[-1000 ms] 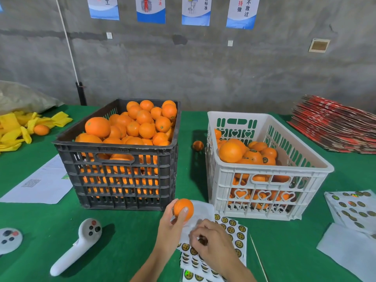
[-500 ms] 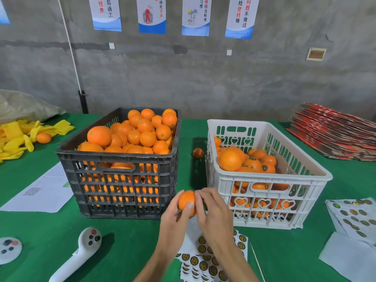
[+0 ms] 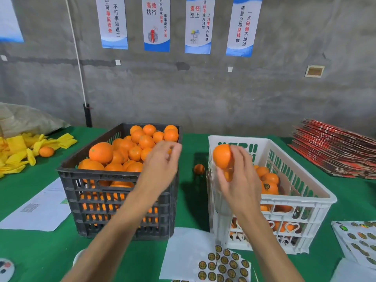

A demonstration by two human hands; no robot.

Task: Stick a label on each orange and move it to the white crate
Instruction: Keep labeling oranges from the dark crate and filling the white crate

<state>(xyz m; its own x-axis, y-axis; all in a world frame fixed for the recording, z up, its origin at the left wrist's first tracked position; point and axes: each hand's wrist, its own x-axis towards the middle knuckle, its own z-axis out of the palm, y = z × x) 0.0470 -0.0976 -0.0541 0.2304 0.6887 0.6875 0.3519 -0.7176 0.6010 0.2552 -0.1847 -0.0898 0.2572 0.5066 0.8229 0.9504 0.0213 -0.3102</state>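
1. The right hand is gripping an orange in curled fingers, holding it over the near-left corner of the white crate.
2. The left hand is hovering with loosely curled, empty fingers above the black crate on the bench.

Bare forearms (no sleeves visible)

right hand with orange above white crate
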